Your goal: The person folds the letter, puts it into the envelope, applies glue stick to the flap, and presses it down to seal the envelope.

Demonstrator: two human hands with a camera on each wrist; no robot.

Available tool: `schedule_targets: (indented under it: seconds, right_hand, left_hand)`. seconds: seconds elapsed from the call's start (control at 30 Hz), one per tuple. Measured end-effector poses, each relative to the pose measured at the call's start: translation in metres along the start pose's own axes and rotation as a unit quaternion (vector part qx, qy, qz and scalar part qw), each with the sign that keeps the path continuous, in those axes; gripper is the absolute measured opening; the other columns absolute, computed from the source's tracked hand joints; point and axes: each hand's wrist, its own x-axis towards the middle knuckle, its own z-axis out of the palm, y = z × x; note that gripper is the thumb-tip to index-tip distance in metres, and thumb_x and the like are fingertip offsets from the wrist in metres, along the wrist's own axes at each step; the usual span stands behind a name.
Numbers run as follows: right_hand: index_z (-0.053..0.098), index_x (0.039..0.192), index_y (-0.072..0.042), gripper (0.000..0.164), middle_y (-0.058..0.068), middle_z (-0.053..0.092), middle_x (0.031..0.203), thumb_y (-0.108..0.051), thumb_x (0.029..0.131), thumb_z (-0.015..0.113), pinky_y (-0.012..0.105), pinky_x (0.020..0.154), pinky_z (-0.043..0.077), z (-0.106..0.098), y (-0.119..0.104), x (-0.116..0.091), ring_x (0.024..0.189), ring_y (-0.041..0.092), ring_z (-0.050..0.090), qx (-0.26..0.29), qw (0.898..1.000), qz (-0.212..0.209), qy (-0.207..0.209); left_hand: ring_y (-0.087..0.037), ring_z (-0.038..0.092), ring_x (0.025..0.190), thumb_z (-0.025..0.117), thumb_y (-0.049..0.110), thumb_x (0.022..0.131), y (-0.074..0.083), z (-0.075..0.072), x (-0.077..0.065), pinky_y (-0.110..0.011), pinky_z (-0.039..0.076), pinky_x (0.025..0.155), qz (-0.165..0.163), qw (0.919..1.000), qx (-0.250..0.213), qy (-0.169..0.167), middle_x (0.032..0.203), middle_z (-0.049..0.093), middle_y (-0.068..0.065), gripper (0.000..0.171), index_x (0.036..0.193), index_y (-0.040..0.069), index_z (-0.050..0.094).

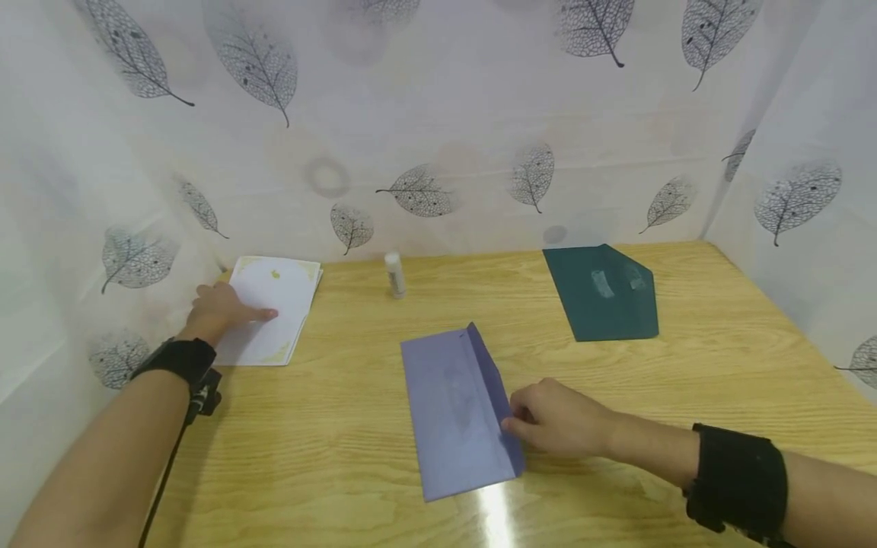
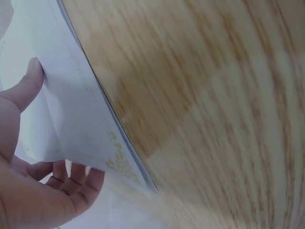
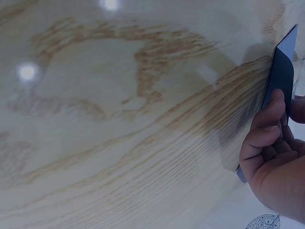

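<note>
A purple envelope (image 1: 455, 418) lies mid-table, its narrow right-hand flap (image 1: 492, 384) standing up. My right hand (image 1: 565, 418) pinches that flap between thumb and fingers; in the right wrist view the flap appears as a dark edge (image 3: 281, 71) at the fingertips. Over at the left, a stack of white sheets with gold corner ornaments (image 1: 281, 289) lies by the wall. My left hand (image 1: 222, 308) is at its left side. In the left wrist view the thumb (image 2: 32, 78) lies on the top white sheet (image 2: 81, 109), with the fingers curled beneath its edge, and the paper bends slightly.
A small white tube with a cap, like a glue stick (image 1: 395, 274), stands near the back edge. A dark green envelope (image 1: 599, 304) with its pointed flap outward lies at the back right. Leaf-patterned curtain (image 1: 452, 114) encloses the wooden table (image 1: 329, 434) behind and on both sides.
</note>
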Motion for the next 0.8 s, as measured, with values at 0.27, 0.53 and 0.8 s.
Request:
schedule_targets:
  seconds: [0.27, 0.53, 0.8]
  right_hand:
    - [0.057, 0.068, -0.019, 0.029, -0.015, 0.044, 0.056, -0.021, 0.096, 0.065, 0.017, 0.045, 0.034, 0.002, 0.002, -0.002, 0.049, -0.003, 0.038, 0.011, 1.000, -0.011, -0.014]
    - [0.058, 0.068, -0.019, 0.029, -0.015, 0.044, 0.056, -0.022, 0.097, 0.065, 0.017, 0.044, 0.033, 0.002, 0.003, -0.004, 0.049, -0.003, 0.038, 0.015, 1.000, -0.009, -0.015]
    - [0.059, 0.068, -0.019, 0.030, -0.015, 0.043, 0.055, -0.022, 0.098, 0.063, 0.017, 0.044, 0.032, 0.001, 0.004, -0.004, 0.048, -0.003, 0.037, 0.030, 0.999, -0.007, -0.020]
  left_hand:
    - [-0.057, 0.041, 0.119, 0.076, 0.029, 0.082, -0.010, 0.000, 0.009, -0.062, 0.038, 0.105, 0.041, 0.9972, -0.053, 0.034, 0.132, 0.037, -0.046, 0.089, 0.139, -0.022, 0.030]
    - [-0.050, 0.042, 0.119, 0.058, 0.026, 0.096, -0.031, -0.014, 0.015, -0.061, 0.038, 0.104, 0.049, 0.9909, -0.120, -0.036, 0.138, 0.035, -0.042, 0.068, 0.138, -0.020, 0.030]
    - [-0.057, 0.025, 0.139, 0.048, 0.016, 0.104, -0.032, -0.025, 0.004, -0.062, 0.030, 0.113, 0.082, 0.9732, -0.188, -0.104, 0.150, 0.016, -0.046, 0.072, 0.148, -0.022, 0.006]
